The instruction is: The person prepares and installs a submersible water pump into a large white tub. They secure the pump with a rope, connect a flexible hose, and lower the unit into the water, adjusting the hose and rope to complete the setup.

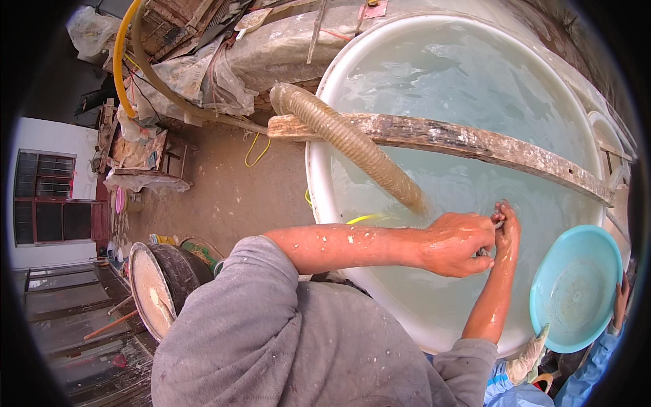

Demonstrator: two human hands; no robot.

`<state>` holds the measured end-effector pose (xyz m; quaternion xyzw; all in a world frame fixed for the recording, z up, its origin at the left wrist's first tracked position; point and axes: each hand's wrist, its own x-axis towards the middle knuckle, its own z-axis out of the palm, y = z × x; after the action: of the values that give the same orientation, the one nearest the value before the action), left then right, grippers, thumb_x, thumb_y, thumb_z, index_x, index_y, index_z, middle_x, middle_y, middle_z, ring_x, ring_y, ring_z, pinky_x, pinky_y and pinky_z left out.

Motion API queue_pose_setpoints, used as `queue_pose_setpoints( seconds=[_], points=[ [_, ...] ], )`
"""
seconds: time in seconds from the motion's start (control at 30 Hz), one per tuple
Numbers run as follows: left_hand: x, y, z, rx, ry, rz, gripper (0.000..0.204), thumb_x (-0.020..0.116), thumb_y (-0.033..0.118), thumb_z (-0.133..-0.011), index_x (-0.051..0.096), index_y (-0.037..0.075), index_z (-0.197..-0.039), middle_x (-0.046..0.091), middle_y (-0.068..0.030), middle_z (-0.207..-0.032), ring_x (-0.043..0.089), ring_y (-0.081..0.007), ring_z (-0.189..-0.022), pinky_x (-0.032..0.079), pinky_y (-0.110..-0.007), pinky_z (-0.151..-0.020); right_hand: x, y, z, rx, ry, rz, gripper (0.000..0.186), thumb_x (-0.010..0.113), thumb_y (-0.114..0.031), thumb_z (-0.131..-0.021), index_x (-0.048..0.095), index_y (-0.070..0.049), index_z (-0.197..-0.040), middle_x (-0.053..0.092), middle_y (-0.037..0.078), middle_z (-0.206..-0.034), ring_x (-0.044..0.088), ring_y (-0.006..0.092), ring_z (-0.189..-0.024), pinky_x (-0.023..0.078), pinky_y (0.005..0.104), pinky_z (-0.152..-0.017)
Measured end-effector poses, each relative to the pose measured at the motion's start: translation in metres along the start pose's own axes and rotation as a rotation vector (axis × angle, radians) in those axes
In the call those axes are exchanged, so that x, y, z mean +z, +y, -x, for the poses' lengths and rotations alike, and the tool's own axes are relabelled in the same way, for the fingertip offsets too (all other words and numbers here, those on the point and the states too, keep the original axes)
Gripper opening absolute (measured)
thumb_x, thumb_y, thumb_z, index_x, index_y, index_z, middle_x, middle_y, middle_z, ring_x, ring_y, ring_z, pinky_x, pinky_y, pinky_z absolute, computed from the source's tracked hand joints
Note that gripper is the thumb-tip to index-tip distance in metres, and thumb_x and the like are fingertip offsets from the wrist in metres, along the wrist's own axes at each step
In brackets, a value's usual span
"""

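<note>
My left hand [456, 243] is closed in a fist over the cloudy water, its wet forearm dotted with pale flecks. Right against it is my right hand [506, 229], palm turned up and fingers curled in. A small greyish bit shows between the two hands, too hidden to name. Below them is a large round white tub [324, 197] of milky water. A weathered wooden beam [468, 144] lies across its rim. Over the beam bends a ribbed tan hose [352, 146], its lower end dipping into the water.
At the lower right, another person in blue sleeves holds a turquoise basin [576, 288] by the tub, with a gloved hand [527, 358]. A dark barrel [178, 271] stands at the left. Yellow hose [121, 61] and plastic sheeting [271, 68] lie behind.
</note>
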<state>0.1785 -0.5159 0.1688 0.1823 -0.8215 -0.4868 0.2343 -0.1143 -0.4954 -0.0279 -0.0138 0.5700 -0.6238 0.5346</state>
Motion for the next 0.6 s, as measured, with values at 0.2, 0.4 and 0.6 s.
queue_pose_setpoints(
  seconds=[0.2,0.4,0.6],
  points=[
    [-0.012,-0.017,0.059,-0.189,-0.150,-0.023,0.029,0.068,0.026,-0.090,0.064,0.000,-0.102,0.061,-0.0154,-0.103,0.061,-0.0329,-0.095,0.049,-0.044,-0.081,0.035,0.020,0.082,-0.018,0.043,-0.012,0.036,0.065,-0.008,-0.091,0.056,0.004,-0.124,0.060,0.009,-0.097,0.043,0.0058,-0.060,0.041,0.0221,-0.056],
    [-0.063,-0.057,0.107,-0.228,-0.137,-0.036,0.045,0.068,0.031,-0.092,0.058,-0.003,-0.120,0.061,-0.0194,-0.113,0.061,-0.0340,-0.106,0.050,-0.042,-0.092,0.062,0.026,0.142,-0.086,0.175,0.060,0.029,0.069,-0.014,-0.091,0.060,0.002,-0.113,0.059,0.010,-0.096,0.040,0.0054,-0.061,0.036,0.0209,-0.053],
    [-0.158,-0.080,0.162,-0.609,0.005,0.176,0.044,0.068,0.030,-0.094,0.058,-0.003,-0.122,0.065,-0.0151,-0.117,0.064,-0.0222,-0.103,0.052,-0.036,-0.090,0.105,0.021,0.164,-0.192,0.171,0.115,0.032,0.065,-0.013,-0.091,0.057,0.002,-0.118,0.058,0.009,-0.094,0.037,0.0052,-0.058,0.034,0.0203,-0.051]
  ],
)
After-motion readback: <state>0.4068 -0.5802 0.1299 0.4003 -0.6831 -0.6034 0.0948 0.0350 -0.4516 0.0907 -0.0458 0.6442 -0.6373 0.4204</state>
